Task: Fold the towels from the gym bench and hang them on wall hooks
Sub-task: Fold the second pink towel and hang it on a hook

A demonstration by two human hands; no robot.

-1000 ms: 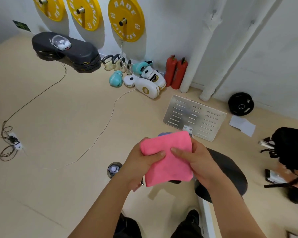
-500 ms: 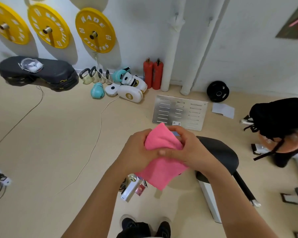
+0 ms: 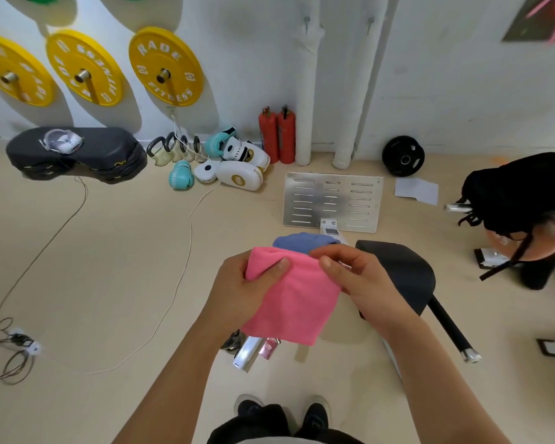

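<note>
Head view | both hands' grip [image 3: 247, 285] [image 3: 362, 283] pinches pink towel [image 3: 293, 302] | blue towel [image 3: 305, 242] behind, black bench pad [image 3: 401, 270] right

We note a soft, matt pink cloth towel [image 3: 293, 299]. At 12 o'clock from it lies a brushed, slotted metal plate [image 3: 332, 200]. At 3 o'clock, the bench pad [image 3: 398, 270] appears matt black. At 11 o'clock hang glossy yellow weight plates [image 3: 165, 67].

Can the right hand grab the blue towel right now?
Probably not yet: the right hand is pinching the pink towel, which hangs in front of the blue towel.
</note>
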